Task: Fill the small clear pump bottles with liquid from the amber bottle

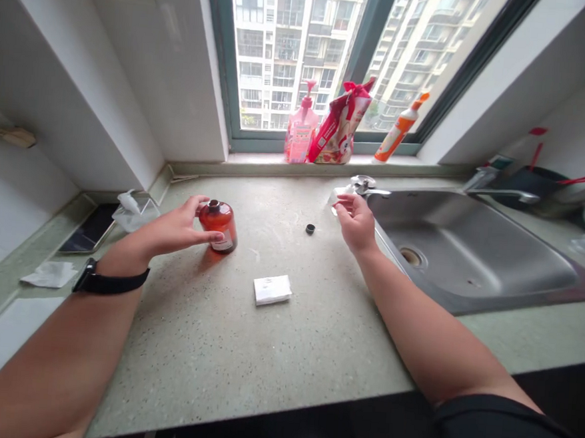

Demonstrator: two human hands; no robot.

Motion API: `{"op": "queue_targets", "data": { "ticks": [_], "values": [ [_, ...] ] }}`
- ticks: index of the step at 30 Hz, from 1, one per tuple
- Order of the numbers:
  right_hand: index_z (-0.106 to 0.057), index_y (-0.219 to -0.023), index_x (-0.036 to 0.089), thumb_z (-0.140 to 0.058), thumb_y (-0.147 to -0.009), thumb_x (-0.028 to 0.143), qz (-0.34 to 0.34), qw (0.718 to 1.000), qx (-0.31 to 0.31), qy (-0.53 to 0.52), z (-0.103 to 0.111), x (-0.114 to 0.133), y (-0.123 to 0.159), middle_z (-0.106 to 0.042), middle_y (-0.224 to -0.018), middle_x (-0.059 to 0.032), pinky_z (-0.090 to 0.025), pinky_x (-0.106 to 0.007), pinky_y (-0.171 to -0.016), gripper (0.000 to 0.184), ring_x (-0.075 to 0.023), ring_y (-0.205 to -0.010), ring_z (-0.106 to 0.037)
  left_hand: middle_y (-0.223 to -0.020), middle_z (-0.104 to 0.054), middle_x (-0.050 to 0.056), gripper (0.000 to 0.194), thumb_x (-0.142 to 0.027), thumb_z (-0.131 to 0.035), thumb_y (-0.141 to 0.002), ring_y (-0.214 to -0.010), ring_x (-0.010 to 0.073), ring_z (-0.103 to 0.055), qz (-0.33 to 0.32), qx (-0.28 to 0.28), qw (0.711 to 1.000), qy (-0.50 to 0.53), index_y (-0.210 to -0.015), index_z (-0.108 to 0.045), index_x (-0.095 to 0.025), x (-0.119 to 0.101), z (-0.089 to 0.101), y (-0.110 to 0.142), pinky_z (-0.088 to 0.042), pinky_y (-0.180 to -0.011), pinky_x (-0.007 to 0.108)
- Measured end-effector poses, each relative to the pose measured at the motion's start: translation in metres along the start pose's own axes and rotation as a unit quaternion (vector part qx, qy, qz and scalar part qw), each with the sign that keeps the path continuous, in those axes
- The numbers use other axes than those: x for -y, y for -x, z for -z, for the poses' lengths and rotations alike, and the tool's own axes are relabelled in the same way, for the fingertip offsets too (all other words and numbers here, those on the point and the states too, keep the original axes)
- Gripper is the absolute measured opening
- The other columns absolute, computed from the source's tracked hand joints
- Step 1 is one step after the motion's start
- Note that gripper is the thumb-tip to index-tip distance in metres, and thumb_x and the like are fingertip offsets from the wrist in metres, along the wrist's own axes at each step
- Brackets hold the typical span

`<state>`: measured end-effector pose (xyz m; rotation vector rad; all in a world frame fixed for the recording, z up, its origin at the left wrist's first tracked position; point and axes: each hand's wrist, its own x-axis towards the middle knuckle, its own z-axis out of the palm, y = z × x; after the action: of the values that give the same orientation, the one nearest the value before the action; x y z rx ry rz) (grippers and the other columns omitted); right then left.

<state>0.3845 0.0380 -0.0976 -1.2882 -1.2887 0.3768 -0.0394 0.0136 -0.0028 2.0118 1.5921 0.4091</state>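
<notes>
Amber bottle (218, 226) is standing upright on the speckled stone tabletop (198, 346), and the left hand (171, 232) is reaching around it; its fingers (192, 204) are spreading wide near the dark neck while the thumb tip is touching the front, so it's not looking like a firm grip to me; that smooth round body is looking stiff and a bit slippery, maybe heavy if full, though I can't tell the fill level, so I'd take it around the middle, not by the stubby neck; the right hand (356, 225) is pinching a small whitish piece (337, 199) between narrowly closed fingers, and I can't make out what it is; a small black cap (310, 229) is sitting between the hands, with a folded white packet (272, 290) lying nearer the front edge; the rim of a steel sink (379, 235) is running just beside the right wrist, so that side is getting tight; a phone (89, 228) and a plastic bag (135, 213) are lying just past the left hand, near the wall.
</notes>
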Motion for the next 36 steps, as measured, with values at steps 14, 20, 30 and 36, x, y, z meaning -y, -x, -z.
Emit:
{"op": "queue_targets", "data": {
  "ticks": [14,20,30,36],
  "values": [
    [-0.052,-0.147,0.02,-0.085,-0.066,0.065,-0.089,0.971,-0.069,0.21,0.009,-0.082,-0.039,-0.059,-0.145,-0.0228,-0.047,-0.06,-0.119,0.099,-0.0425,-0.138,-0.058,-0.129,-0.076,0.012,0.092,-0.075,-0.095,-0.062,-0.119,0.0383,-0.074,-0.025,0.027,0.995,0.09,-0.133,-0.065,-0.023,0.007,-0.008,-0.007,-0.059,-0.1,0.049],
    [-0.058,-0.138,0.02,-0.081,-0.072,0.058,-0.093,0.969,-0.071,0.218,0.011,-0.082,-0.045,-0.063,-0.139,-0.0207,-0.047,-0.059,-0.118,0.079,-0.0391,-0.129,-0.062,-0.126,-0.077,0.008,0.085,-0.073,-0.095,-0.061,-0.115,0.0368,-0.074,-0.027,0.02,0.996,0.088,-0.126,-0.068,-0.025,0.001,-0.002,-0.004,-0.059,-0.102,0.051],
    [-0.065,-0.134,0.021,-0.071,-0.076,0.059,-0.063,0.981,-0.1,0.156,0.012,-0.064,-0.04,-0.069,-0.135,-0.0165,-0.058,-0.057,-0.106,0.069,-0.0327,-0.113,-0.07,-0.129,-0.078,0.007,0.077,-0.066,-0.095,-0.063,-0.123,0.0358,-0.073,-0.023,-0.101,0.988,0.112,-0.125,-0.068,-0.029,0.012,0.025,0.001,-0.058,-0.107,0.049],
    [-0.068,-0.13,0.023,-0.075,-0.075,0.064,-0.014,0.995,-0.085,0.049,0.003,-0.027,-0.016,-0.071,-0.119,-0.0108,-0.064,-0.054,-0.096,0.069,-0.0302,-0.107,-0.071,-0.129,-0.077,0.012,0.091,-0.071,-0.096,-0.061,-0.119,0.0378,-0.073,0.02,-0.079,0.995,0.057,-0.133,-0.064,-0.025,0.021,0.02,-0.005,-0.056,-0.104,0.051]
  ]
}}
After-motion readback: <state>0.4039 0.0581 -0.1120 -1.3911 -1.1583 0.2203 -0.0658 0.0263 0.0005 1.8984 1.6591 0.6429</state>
